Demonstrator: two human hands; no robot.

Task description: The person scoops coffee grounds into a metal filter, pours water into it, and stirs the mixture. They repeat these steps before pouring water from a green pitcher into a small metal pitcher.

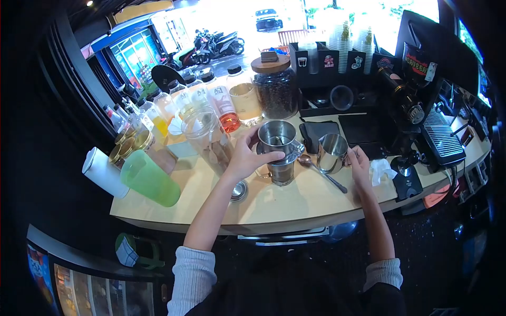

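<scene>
My left hand (pixel 250 158) is closed round a metal drip filter (pixel 276 135), which sits on top of a glass cup (pixel 282 174) on the wooden counter. The fingers of my right hand (pixel 359 162) are closed on the handle of a small steel pitcher (pixel 332 152), to the right of the cup. A metal spoon (pixel 332 179) lies between cup and pitcher. Left of the cup, a small round metal piece (pixel 239 190) rests near my left wrist. Behind my left forearm stands a tall clear container (pixel 206 134).
A green tumbler (pixel 150 179) and a white one (pixel 104 171) are at the left. Several bottles (pixel 219 100) and a jar of dark beans (pixel 276 89) line the back. An espresso machine (pixel 443 134), a cup rack (pixel 337 68) and a tissue (pixel 381 171) are at the right.
</scene>
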